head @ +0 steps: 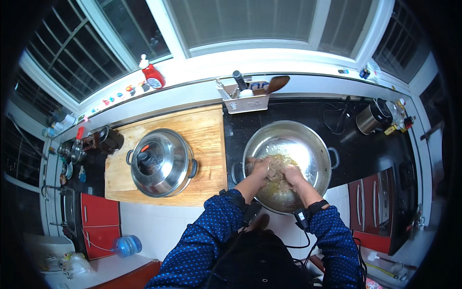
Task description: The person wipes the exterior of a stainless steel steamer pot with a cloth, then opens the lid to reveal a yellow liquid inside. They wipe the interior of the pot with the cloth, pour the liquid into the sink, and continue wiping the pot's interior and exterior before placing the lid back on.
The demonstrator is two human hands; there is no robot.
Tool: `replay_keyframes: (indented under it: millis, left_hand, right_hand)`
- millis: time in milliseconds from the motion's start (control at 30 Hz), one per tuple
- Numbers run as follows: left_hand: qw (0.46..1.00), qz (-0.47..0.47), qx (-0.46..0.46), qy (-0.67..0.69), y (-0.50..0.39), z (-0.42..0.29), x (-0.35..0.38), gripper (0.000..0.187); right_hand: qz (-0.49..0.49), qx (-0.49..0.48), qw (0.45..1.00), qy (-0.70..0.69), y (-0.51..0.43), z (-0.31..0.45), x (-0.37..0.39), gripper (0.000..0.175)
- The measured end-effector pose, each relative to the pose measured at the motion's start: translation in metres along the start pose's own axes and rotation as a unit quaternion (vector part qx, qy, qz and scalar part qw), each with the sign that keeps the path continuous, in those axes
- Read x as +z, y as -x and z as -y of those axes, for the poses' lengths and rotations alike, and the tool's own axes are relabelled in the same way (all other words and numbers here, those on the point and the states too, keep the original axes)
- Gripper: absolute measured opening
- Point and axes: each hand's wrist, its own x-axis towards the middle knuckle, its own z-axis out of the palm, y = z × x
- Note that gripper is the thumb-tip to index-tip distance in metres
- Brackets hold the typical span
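Note:
A wide stainless steel pot (317,151) with black side handles stands on the black countertop before me. Both of my hands reach down inside it. My left hand (260,169) is at the left of some pale, wet strips of food (276,169), its fingers curled into them. My right hand (293,175) grips at the same food from the right. Yellowish liquid (276,189) lies in the bottom of the pot around the food. The exact finger grip is partly hidden by the food. Left of this pot, a lidded steel pot (162,162) sits on a wooden board.
The wooden board (207,133) covers the left counter. A utensil caddy (249,104) stands behind the open pot. An electric kettle (370,115) and a coiled black cable (335,117) lie to the right. A red bottle (153,76) stands on the windowsill.

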Motion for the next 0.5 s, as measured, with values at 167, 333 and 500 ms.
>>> replay_keyframes:
  millis: [167,333,500]
  left_hand:
    - [0.989,0.084,-0.086,0.084,0.017,-0.024,0.018,0.06]
    - [0.986,0.121,-0.073,0.086,0.012,-0.017,0.025,0.046]
    - [0.989,0.082,-0.03,0.123,0.018,0.002,0.04,0.029]
  right_hand:
    - [0.149,0.008,0.94,-0.305,0.048,0.03,0.022,0.027]
    - [0.012,-0.101,0.96,-0.262,0.057,0.022,0.041,0.029]
    - [-0.198,-0.267,0.93,-0.158,0.047,0.016,0.05,0.042]
